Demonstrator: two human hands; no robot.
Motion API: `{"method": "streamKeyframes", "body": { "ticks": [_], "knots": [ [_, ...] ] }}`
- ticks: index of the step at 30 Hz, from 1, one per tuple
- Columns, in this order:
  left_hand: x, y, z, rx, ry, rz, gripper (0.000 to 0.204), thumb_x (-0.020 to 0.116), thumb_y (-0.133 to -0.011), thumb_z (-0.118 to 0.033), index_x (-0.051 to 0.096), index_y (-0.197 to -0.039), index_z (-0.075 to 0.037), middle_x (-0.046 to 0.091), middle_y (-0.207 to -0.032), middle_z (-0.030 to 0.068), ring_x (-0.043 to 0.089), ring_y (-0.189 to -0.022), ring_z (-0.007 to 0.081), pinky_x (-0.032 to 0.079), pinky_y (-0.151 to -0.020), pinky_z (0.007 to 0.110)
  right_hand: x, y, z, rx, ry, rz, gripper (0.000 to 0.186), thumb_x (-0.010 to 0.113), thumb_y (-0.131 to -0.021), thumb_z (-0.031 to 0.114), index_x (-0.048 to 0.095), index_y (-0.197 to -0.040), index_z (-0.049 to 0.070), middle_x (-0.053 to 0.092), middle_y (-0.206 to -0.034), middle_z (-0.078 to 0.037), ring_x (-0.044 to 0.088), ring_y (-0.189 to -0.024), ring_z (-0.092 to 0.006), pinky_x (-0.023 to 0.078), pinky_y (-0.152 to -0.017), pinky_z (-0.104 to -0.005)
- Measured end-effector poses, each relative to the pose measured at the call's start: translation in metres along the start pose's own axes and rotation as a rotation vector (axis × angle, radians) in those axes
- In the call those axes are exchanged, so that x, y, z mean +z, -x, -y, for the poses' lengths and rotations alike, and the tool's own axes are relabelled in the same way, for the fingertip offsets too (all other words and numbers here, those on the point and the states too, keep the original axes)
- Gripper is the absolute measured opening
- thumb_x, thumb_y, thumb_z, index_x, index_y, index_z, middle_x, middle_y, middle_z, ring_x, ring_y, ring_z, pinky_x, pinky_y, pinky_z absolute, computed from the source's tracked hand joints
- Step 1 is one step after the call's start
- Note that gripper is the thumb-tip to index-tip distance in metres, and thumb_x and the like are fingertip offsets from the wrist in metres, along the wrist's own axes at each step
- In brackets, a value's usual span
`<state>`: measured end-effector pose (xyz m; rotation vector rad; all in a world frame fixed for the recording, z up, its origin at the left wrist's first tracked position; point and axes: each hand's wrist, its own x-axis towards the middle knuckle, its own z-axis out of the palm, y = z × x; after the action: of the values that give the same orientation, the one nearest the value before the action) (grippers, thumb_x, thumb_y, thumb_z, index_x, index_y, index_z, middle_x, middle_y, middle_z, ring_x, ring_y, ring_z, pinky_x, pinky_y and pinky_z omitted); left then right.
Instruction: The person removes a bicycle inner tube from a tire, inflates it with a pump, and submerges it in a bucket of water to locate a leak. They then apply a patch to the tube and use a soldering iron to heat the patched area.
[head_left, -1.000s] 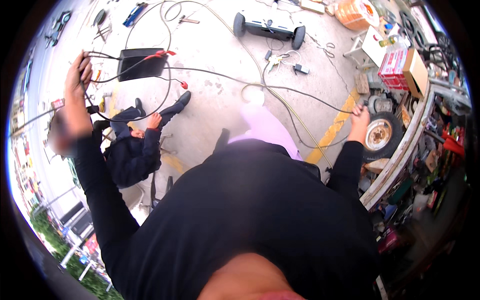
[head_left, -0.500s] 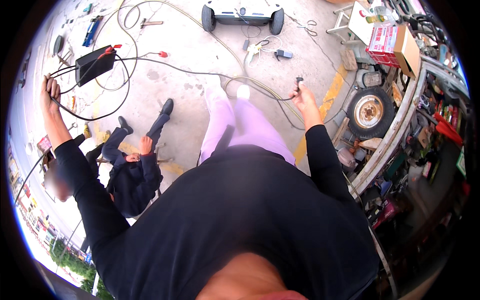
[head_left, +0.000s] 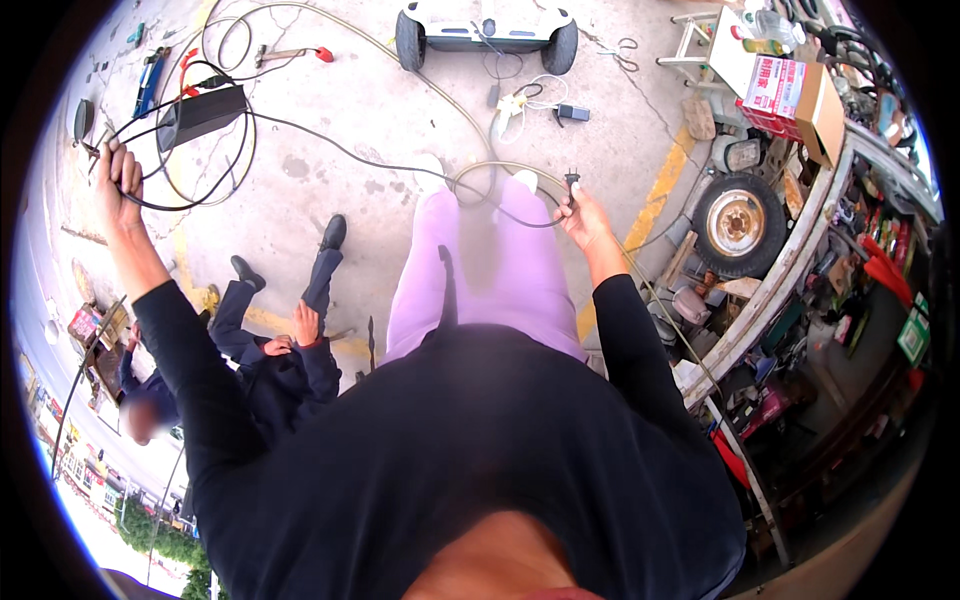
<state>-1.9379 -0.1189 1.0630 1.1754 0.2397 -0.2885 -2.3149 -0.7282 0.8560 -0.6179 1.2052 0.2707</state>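
Observation:
My left hand is raised at the far left, fingers closed round looped black cables. Close beside it hangs a black box-shaped charger, with the cables running to it. A red clamp shows at a cable's end, and more red parts are by the box. My right hand pinches a black power plug, its prongs pointing up and away from me. From the plug a thin black cord sags across in front of my legs toward the charger.
A white-and-black wheeled device stands ahead, with a small adapter near it. A hammer and a yellowish hose lie on the concrete. At right are a tyre, carton and crowded metal frame. Seated person at left.
My right hand has moved left with the plug, which now points upward. My left hand has shifted slightly right and down the picture, and the charger has swung and turned beside it.

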Motion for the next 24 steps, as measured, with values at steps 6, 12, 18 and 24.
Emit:
{"method": "streamKeyframes", "body": {
  "ticks": [6,12,18,24],
  "knots": [
    [0.043,0.019,0.061,0.011,0.028,-0.143,0.025,0.045,-0.1,-0.024,0.052,-0.092,-0.001,0.033,-0.055,-0.005,0.023,-0.04,0.0066,0.019,-0.038,0.022,0.013,-0.056,0.003,0.071,0.089,0.001,0.02,0.053,-0.096,0.024,0.057,-0.106,0.008,0.05,-0.072,-0.001,0.044,-0.055,-0.0116,0.046,-0.061,-0.033],
    [0.084,0.04,0.16,-0.065,0.089,-0.273,0.025,0.044,-0.1,-0.027,0.05,-0.091,-0.004,0.033,-0.057,-0.0045,0.022,-0.039,0.0067,0.02,-0.037,0.023,0.009,-0.13,0.011,0.121,0.187,-0.089,0.018,0.057,-0.093,0.022,0.059,-0.103,0.006,0.052,-0.072,-0.001,0.046,-0.056,-0.011,0.044,-0.054,-0.0304],
    [0.097,0.049,0.248,-0.124,0.133,-0.339,0.026,0.045,-0.1,-0.03,0.052,-0.091,-0.006,0.033,-0.057,-0.0043,0.023,-0.038,0.0065,0.02,-0.037,0.023,-0.021,-0.195,0.01,0.108,0.35,-0.099,0.018,0.058,-0.093,0.023,0.057,-0.102,0.008,0.049,-0.071,0.001,0.042,-0.053,-0.0097,0.043,-0.052,-0.0302],
    [0.091,0.052,0.306,-0.144,0.186,-0.4,0.025,0.043,-0.1,-0.028,0.052,-0.091,-0.006,0.034,-0.057,-0.0039,0.024,-0.038,0.0075,0.02,-0.037,0.023,-0.045,-0.23,-0.012,0.143,0.41,-0.11,0.021,0.059,-0.091,0.021,0.059,-0.103,0.003,0.05,-0.067,0.0,0.044,-0.051,-0.011,0.041,-0.049,-0.0285]
  ]
}}
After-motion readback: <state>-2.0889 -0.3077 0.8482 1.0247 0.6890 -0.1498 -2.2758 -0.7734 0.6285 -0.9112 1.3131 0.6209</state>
